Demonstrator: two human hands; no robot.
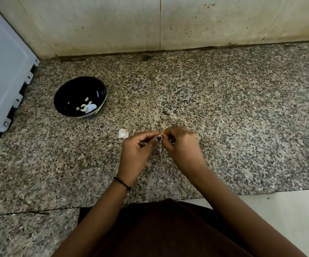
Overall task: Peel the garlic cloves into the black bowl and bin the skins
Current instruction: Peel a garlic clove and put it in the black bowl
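A black bowl [79, 89] stands on the speckled granite counter at the left and holds several pale peeled cloves [86, 106]. My left hand [138, 148] and my right hand [182, 145] meet above the counter's middle. Both pinch one small garlic clove [161, 135] between their fingertips; most of it is hidden by the fingers. A loose piece of white garlic skin [123, 133] lies on the counter just left of my left hand.
A white appliance [3, 71] stands at the far left, close to the bowl. A stained tiled wall [159, 25] closes the back. The counter's front edge [261, 192] runs along the lower right, with pale floor below it.
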